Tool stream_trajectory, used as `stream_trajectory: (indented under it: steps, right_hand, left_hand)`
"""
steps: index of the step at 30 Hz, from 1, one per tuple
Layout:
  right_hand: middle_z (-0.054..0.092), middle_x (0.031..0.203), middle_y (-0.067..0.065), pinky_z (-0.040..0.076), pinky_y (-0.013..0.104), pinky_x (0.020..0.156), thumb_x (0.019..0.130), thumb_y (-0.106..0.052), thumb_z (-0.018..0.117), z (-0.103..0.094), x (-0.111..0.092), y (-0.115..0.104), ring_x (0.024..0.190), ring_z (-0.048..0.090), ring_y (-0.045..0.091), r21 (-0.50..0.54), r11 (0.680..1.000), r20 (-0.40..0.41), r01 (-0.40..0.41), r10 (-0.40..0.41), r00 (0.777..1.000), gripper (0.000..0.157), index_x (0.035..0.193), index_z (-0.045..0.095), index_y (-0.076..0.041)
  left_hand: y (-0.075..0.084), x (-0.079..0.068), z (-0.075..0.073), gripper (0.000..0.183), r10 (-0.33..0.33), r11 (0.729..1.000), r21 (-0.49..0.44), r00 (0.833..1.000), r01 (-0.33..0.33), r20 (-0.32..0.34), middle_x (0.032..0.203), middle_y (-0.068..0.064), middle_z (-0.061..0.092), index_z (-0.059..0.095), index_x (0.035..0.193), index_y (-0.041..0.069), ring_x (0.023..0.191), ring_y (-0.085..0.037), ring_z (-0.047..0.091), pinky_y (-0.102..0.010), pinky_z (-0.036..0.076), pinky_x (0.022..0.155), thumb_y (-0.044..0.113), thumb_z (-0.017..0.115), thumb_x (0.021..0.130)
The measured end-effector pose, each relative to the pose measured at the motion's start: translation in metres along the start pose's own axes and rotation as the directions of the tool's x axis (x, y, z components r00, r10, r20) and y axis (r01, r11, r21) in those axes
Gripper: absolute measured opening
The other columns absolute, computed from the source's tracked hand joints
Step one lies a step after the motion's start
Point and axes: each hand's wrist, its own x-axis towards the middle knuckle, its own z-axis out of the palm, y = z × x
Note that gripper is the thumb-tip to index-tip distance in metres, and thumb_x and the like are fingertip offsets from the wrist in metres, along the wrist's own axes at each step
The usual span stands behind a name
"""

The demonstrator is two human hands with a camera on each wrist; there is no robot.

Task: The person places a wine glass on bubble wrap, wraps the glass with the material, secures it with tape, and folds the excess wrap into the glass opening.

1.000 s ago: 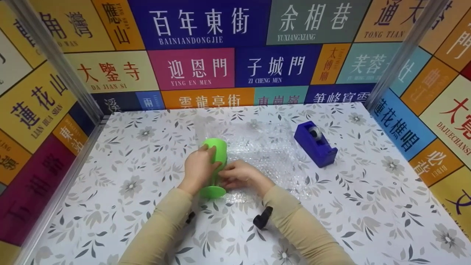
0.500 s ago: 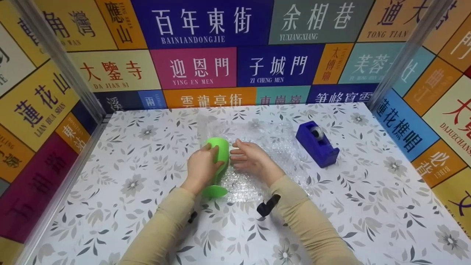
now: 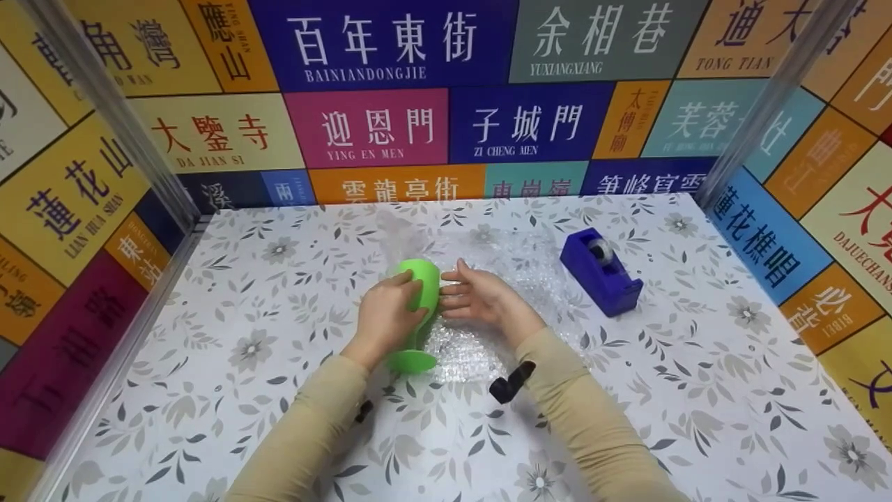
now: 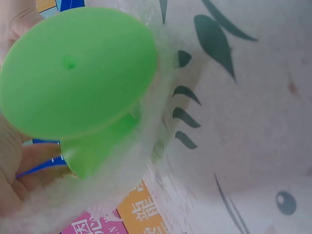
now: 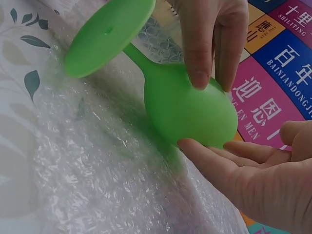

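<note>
A bright green plastic goblet (image 3: 420, 296) lies tilted over a sheet of bubble wrap (image 3: 463, 348), its round foot toward the person. My left hand (image 3: 389, 314) grips the bowl from the left, fingertips on its upper side. My right hand (image 3: 481, 300) is on the other side with fingers extended; in the right wrist view its fingertips (image 5: 187, 145) touch or nearly touch the bowl. Seen from the left wrist, the goblet's foot (image 4: 78, 73) covers much of the stem and bowl, and bubble wrap (image 4: 117, 180) rises beside it.
A blue tape dispenser (image 3: 601, 272) with a roll of clear tape stands to the right of the bubble wrap. The table (image 3: 209, 335) has a leafy floral cover. Walls with coloured signs (image 3: 376, 129) close off the back and sides.
My right hand has left the goblet's stem and come up beside the bowl, fingers extended. The left hand and goblet have shifted slightly right. The wrap's left edge has moved slightly.
</note>
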Motion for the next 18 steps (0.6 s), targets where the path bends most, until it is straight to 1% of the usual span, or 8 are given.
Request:
stream_trajectory:
  steps: [5, 8, 13, 18]
  right_hand:
    - [0.035, 0.146, 0.038, 0.041, 0.055, 0.106, 0.108, -0.043, 0.027, -0.004, 0.001, 0.0, 0.131, 0.042, 0.051, 0.017, 1.0, 0.021, -0.01, 0.01, 1.0, 0.065, 0.151, 0.028, 0.006]
    - [0.036, 0.145, 0.038, 0.042, 0.054, 0.106, 0.108, -0.043, 0.026, -0.006, 0.001, 0.0, 0.131, 0.042, 0.051, 0.036, 0.999, 0.024, -0.015, 0.015, 1.0, 0.065, 0.151, 0.028, 0.006]
    - [0.038, 0.142, 0.04, 0.045, 0.051, 0.103, 0.108, -0.041, 0.029, -0.01, 0.003, 0.002, 0.129, 0.044, 0.052, 0.052, 0.998, 0.021, -0.018, 0.017, 1.0, 0.064, 0.149, 0.029, 0.007]
    - [0.041, 0.138, 0.041, 0.047, 0.05, 0.102, 0.108, -0.037, 0.032, -0.013, 0.005, 0.002, 0.128, 0.045, 0.052, 0.046, 0.999, 0.018, -0.012, 0.012, 1.0, 0.06, 0.146, 0.033, 0.01]
  left_hand:
    - [0.0, -0.001, -0.001, 0.04, 0.053, 0.998, -0.029, 0.999, -0.052, 0.015, 0.13, -0.02, 0.062, 0.072, 0.114, 0.001, 0.114, -0.038, 0.061, -0.045, 0.048, 0.101, 0.02, 0.082, 0.08]
    - [0.002, -0.001, -0.002, 0.04, 0.082, 0.996, -0.043, 0.996, -0.08, 0.039, 0.132, -0.019, 0.061, 0.071, 0.116, 0.002, 0.119, -0.038, 0.058, -0.045, 0.043, 0.106, 0.022, 0.079, 0.083]
    - [0.007, -0.002, -0.004, 0.043, 0.111, 0.993, -0.041, 0.989, -0.107, 0.102, 0.137, -0.019, 0.057, 0.068, 0.121, 0.003, 0.127, -0.041, 0.052, -0.052, 0.034, 0.112, 0.028, 0.075, 0.087]
    - [0.011, -0.001, -0.006, 0.048, 0.124, 0.992, -0.035, 0.983, -0.12, 0.138, 0.141, -0.018, 0.054, 0.066, 0.127, 0.004, 0.13, -0.042, 0.048, -0.058, 0.031, 0.112, 0.03, 0.074, 0.088]
